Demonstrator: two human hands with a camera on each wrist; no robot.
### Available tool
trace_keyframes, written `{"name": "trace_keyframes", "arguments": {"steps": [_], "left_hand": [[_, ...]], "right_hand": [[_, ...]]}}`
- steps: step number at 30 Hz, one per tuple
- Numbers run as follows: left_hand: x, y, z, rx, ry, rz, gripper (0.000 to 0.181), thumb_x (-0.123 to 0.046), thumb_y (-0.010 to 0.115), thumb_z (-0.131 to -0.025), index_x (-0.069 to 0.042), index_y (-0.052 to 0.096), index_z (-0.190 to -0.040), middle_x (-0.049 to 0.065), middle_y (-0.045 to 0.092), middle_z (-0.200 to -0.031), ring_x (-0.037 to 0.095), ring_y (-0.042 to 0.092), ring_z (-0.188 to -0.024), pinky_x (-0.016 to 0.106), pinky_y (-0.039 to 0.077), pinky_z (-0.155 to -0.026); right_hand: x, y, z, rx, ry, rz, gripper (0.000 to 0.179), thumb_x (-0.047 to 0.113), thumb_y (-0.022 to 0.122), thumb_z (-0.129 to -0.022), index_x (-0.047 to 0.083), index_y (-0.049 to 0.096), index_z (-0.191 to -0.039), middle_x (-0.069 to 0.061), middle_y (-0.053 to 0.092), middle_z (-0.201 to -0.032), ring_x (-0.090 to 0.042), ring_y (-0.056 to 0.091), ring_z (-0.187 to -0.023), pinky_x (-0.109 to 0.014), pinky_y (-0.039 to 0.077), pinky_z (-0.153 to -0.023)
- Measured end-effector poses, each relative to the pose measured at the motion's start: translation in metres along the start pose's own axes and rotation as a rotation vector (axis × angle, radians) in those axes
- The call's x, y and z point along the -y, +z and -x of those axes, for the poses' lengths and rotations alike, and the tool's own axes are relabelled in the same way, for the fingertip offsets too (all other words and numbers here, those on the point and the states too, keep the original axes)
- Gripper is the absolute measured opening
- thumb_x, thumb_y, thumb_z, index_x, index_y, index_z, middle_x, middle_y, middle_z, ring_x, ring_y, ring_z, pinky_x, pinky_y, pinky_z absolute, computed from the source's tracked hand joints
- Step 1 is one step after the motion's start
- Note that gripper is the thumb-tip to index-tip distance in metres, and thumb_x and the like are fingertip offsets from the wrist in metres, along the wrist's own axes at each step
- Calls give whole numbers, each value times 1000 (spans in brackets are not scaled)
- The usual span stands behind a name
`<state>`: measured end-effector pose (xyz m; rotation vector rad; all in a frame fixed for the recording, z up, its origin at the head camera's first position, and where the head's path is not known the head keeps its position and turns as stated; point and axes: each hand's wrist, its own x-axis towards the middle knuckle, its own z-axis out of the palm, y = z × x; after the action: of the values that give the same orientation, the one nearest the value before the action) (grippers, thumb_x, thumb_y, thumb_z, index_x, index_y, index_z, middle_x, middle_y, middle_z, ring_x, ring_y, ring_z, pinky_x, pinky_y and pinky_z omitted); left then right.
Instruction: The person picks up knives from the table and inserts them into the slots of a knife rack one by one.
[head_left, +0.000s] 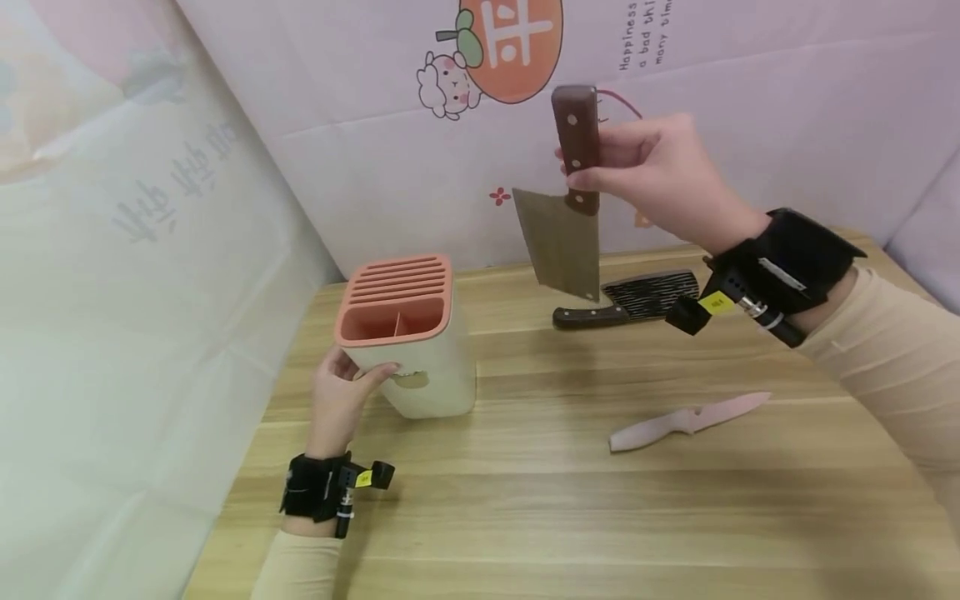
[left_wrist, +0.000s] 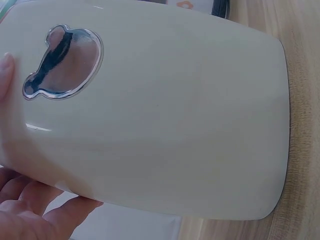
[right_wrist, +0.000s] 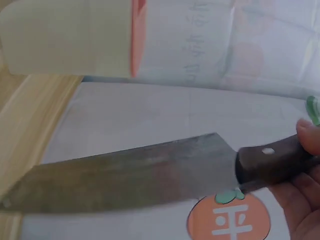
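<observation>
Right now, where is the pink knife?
In the head view, the pink knife lies flat on the table, right of the block, nearer than the dark cleaver.

3 knives: 2 cleavers (head_left: 564, 242) (head_left: 637, 300), 1 pink knife (head_left: 686, 421); 1 knife block (head_left: 408, 337).

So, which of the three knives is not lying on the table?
The wooden-handled cleaver: the right hand holds it in the air, blade down. The dark cleaver and the pink knife lie flat.
</observation>
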<state>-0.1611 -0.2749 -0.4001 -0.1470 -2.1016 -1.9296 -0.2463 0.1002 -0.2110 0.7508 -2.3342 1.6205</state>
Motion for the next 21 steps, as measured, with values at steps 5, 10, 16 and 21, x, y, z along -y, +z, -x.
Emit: {"name": "trace_keyframes", "arguments": {"steps": [5,10,16,21], "left_hand": [[1,4,-1,9,-1,3,62,-7,79,-81,-15,51,-136,9,54,-131,26,51,-117,28,50,-94],[1,4,-2,3,-18,5,63,-6,80,-79,-14,52,-135,10,54,-130,26,52,-116,28,52,-92],[0,0,-1,4,-16,-31,59,-9,81,-80,-12,54,-133,10,56,-128,26,54,-113,27,53,-90],[1,-2,2,0,-9,-69,55,-11,80,-80,-10,56,-130,10,58,-124,25,55,-112,26,53,-89]], "right_hand": [[20,7,-14,-149,-206,-225,32,-4,70,-86,3,66,-117,-7,72,-104,-18,67,-95,-28,52,-91],[46,19,-25,-263,-341,-503,25,-10,63,-88,-3,66,-111,-17,68,-102,-29,62,-96,-34,51,-94],[64,44,-36,-328,-531,-626,16,-12,55,-91,-3,66,-100,-22,62,-95,-36,54,-94,-39,52,-93],[64,67,-46,-295,-512,-718,21,-14,50,-94,-7,60,-110,-21,63,-100,-34,57,-98,-40,51,-95]]}}
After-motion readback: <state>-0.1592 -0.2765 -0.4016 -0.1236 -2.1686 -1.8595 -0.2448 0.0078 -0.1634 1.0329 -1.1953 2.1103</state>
